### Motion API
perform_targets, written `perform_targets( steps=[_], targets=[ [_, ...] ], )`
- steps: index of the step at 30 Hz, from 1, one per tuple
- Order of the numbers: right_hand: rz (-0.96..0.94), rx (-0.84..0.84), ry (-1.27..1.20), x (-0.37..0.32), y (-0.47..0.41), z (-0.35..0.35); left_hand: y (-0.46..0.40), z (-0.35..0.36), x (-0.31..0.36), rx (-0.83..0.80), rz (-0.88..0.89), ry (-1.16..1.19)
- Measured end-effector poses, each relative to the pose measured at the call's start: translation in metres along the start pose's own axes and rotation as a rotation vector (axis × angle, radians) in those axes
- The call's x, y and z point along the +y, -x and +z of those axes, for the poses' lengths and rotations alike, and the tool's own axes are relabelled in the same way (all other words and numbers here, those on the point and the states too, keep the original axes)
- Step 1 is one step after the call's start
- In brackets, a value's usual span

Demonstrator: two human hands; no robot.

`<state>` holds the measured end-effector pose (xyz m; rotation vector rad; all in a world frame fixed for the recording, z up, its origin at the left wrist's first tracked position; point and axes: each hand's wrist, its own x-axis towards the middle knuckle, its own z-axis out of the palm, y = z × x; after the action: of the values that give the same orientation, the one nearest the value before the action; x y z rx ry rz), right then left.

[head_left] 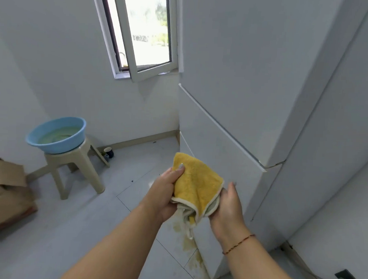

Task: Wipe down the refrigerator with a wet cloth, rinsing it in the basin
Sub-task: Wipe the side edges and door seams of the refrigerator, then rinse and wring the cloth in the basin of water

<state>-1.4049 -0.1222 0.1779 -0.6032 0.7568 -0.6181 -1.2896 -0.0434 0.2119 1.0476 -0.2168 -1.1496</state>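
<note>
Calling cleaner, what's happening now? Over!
Both hands, left and right, hold the cloth. Fridge just ahead, not touched. Basin on stool, left. Nothing in the way.

Walls: plain white [56,49] around me, beige skirting at the base.
Window: white-framed casement [145,32], ajar, daylight flooding through.
Floor: pale grey tiles [69,229], yellowish stains [187,242] near my feet.
Furniture: beige plastic stool [76,166].
Corner: open cardboard box [5,192].
</note>
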Motion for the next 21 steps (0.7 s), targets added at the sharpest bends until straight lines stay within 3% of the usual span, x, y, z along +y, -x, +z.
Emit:
perform_targets(
  steps=[4, 7, 11, 14, 17, 21],
  targets=[
    [-0.2, 0.215, 0.46, 0.023, -0.009, 0.03, 0.002, -0.025, 0.023, 0.066, 0.055, 0.01],
    [-0.315, -0.023, 0.554, 0.033, 0.002, 0.056, 0.004, -0.046, 0.035, 0.099, 0.091, 0.024],
    [-0.332, -0.376, 0.648, 0.044, 0.006, 0.088, 0.009, -0.072, 0.048, 0.102, 0.075, 0.152],
    [-0.321, -0.451, 0.767, 0.054, -0.004, 0.105, 0.011, -0.089, 0.059, 0.104, 0.089, 0.263],
    [-0.314, -0.505, 0.858, 0.063, -0.018, 0.125, 0.008, -0.111, 0.074, 0.165, 0.14, 0.203],
    [-0.216, -0.55, 0.749, 0.069, -0.039, 0.156, 0.0, -0.141, 0.093, 0.223, 0.168, 0.18]
  ],
)
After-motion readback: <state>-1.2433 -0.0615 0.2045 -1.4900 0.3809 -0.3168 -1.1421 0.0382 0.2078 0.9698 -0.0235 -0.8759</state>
